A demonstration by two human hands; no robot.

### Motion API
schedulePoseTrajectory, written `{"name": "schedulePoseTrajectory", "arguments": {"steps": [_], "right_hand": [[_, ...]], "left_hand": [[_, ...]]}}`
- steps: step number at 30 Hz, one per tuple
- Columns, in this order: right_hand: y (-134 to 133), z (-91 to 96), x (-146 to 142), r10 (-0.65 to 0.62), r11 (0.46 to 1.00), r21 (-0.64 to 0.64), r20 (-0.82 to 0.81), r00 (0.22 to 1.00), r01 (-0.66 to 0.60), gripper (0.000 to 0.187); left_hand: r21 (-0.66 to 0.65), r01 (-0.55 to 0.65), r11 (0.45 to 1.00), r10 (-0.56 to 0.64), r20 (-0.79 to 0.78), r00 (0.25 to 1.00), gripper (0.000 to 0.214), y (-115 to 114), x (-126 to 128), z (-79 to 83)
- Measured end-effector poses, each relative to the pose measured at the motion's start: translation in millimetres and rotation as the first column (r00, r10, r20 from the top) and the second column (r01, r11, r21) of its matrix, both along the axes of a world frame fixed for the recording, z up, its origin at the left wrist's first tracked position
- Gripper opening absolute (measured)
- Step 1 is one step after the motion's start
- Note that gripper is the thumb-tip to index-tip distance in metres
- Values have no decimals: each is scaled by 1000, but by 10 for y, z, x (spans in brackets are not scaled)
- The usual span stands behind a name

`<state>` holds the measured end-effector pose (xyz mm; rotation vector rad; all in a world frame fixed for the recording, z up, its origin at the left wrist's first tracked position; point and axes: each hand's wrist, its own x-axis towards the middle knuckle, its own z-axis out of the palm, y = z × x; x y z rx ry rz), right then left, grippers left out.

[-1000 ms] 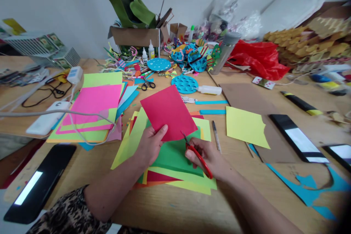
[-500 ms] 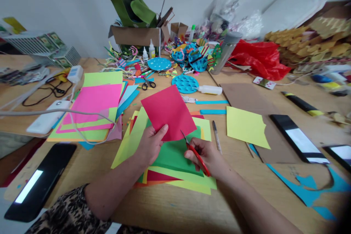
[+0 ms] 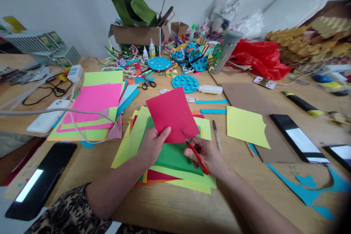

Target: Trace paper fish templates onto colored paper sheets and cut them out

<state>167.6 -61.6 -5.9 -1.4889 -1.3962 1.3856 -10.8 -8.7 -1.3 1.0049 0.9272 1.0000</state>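
Note:
My left hand [image 3: 153, 146] pinches the lower edge of a red paper sheet [image 3: 172, 113], holding it tilted above a stack of green, yellow and orange sheets [image 3: 175, 161]. My right hand [image 3: 208, 155] grips red-handled scissors [image 3: 195, 151]. The blades point up and left and touch the red sheet's lower right edge. Both hands hover over the stack near the table's front.
A pile of pink and green paper [image 3: 93, 109] lies left, a yellow sheet [image 3: 245, 126] right, with a pen [image 3: 216, 135] between. Black scissors [image 3: 148, 84], glue bottle [image 3: 210, 89], blue discs and craft clutter sit behind. Phones [image 3: 35, 182] lie at both sides.
The red sheet has shifted slightly right and turned a little in my left hand. The scissors have edged up to its lower right edge.

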Motion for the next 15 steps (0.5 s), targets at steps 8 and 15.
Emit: {"name": "schedulePoseTrajectory", "arguments": {"steps": [8, 15], "right_hand": [[-24, -6, -40, -36, 996, -84, -54, 998, 31, 52], [-13, 7, -60, -44, 996, -84, -73, 996, 38, 52]], "left_hand": [[-20, 36, 999, -35, 43, 998, 37, 7, 2, -62], [-7, 37, 999, -36, 27, 999, 40, -11, 26, -71]]}}
